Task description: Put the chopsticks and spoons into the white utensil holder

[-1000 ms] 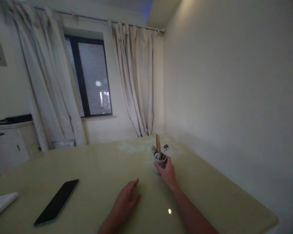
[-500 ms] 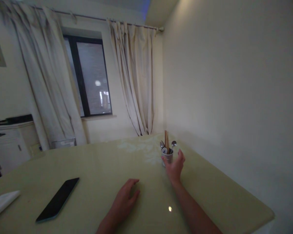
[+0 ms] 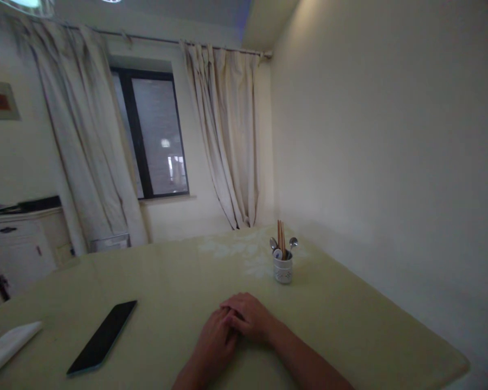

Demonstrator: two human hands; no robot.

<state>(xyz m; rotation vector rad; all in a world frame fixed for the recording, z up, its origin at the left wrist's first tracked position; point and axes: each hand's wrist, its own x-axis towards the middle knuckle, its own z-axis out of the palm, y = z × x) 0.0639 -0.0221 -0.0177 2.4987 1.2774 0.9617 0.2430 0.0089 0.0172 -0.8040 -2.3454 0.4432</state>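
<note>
White ceramic utensil holder [image 3: 283, 269], bristling with chopsticks [image 3: 281, 239] and spoons, stands near the counter's [image 3: 166, 281] far right edge, apart from the right hand [image 3: 250, 317] resting on the left hand [image 3: 217, 341], fingers relaxed and empty, so a careless reach could topple it.

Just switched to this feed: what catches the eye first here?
The two hands, right hand laid over the left hand, rest empty on the pale table at near centre. Beyond them a white holder with chopsticks and spoons stands alone towards the wall. A dark phone lies flat at left.
</note>
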